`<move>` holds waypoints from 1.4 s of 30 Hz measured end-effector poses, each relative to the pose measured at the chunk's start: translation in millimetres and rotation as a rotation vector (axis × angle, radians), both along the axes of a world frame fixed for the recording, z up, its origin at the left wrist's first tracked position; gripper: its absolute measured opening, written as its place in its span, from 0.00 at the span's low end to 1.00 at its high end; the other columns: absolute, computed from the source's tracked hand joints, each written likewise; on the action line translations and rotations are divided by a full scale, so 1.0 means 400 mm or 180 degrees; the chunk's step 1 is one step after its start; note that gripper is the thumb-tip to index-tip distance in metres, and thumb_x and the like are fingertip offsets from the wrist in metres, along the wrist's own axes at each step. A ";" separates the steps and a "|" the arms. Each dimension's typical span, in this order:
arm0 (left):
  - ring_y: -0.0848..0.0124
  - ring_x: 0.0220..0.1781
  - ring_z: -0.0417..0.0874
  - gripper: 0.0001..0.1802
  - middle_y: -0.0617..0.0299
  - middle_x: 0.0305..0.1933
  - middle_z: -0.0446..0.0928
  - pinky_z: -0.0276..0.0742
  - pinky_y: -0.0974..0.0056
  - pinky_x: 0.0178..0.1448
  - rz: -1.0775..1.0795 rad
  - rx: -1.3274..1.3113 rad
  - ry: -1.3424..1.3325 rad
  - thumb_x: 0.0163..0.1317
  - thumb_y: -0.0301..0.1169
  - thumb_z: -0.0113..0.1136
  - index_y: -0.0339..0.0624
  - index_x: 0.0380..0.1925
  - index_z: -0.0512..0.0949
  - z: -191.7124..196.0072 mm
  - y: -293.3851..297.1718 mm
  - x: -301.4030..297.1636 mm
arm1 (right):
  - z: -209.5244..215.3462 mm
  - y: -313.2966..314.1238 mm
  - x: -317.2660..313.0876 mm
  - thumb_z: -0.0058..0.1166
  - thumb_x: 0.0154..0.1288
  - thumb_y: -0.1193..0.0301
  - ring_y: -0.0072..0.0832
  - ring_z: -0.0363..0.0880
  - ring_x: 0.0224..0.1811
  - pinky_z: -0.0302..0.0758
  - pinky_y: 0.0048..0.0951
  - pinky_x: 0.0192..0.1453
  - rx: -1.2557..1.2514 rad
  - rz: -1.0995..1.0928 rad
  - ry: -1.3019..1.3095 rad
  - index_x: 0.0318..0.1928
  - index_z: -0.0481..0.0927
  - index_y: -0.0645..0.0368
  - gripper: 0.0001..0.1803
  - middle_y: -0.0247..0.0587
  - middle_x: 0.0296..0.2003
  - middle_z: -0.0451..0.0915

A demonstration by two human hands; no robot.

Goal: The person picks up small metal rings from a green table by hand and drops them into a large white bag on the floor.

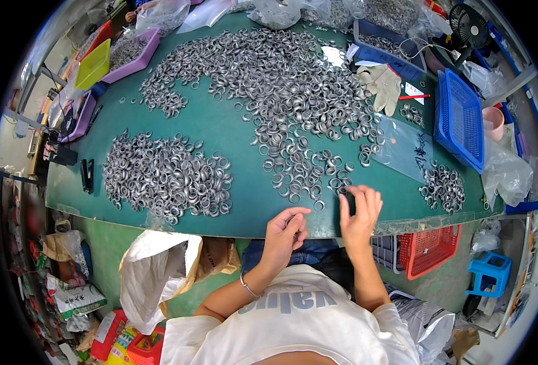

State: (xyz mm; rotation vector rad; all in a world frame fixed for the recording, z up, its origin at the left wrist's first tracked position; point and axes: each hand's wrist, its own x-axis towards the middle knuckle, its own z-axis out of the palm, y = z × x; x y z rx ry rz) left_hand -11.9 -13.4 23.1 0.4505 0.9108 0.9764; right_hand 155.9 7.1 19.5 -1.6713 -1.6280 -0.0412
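Many small grey metal rings point(299, 91) lie in a broad heap across the green table point(220, 131). Close to the near edge, my left hand point(286, 234) is curled closed. Something dark and grey shows between its fingers, too hidden to name. To its right, my right hand point(361, 216) reaches over the tabletop with thumb and fingers apart. Its fingertips are at a few loose rings point(340, 182) on the near fringe of the heap; I see none lifted. One single ring point(319, 205) lies between my two hands. A second pile of rings point(168, 176) is at the left.
At the right are a smaller ring pile point(443, 190), a clear plastic bag point(406, 146), a glove point(381, 85), a red pen point(415, 97) and stacked blue baskets point(460, 121). A black clip-like tool point(87, 176) lies far left. Below the edge hang an open sack point(153, 267) and a red basket point(427, 252).
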 end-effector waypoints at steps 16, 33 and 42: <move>0.82 0.20 0.63 0.13 0.68 0.24 0.67 0.55 0.77 0.19 -0.0484 0.0542 0.0266 0.71 0.32 0.51 0.34 0.48 0.74 -0.005 0.009 0.028 | 0.032 -0.048 -0.006 0.58 0.61 0.79 0.24 0.76 0.35 0.72 0.23 0.41 -0.0797 0.1512 0.1641 0.36 0.82 0.64 0.04 0.38 0.32 0.81; 0.82 0.15 0.62 0.20 0.63 0.25 0.74 0.53 0.76 0.16 -0.0616 0.0190 0.0292 0.75 0.40 0.43 0.33 0.47 0.76 0.005 0.020 0.012 | 0.077 -0.022 0.002 0.54 0.58 0.82 0.42 0.75 0.47 0.72 0.33 0.52 -0.1250 0.2096 0.1579 0.47 0.79 0.64 0.15 0.46 0.44 0.77; 0.82 0.15 0.63 0.19 0.59 0.28 0.76 0.53 0.78 0.17 -0.0566 0.0559 0.0332 0.75 0.38 0.42 0.32 0.47 0.75 0.010 0.021 0.030 | 0.076 -0.042 0.027 0.49 0.61 0.83 0.36 0.76 0.49 0.72 0.32 0.53 -0.1351 0.2126 0.2075 0.45 0.81 0.66 0.12 0.46 0.52 0.76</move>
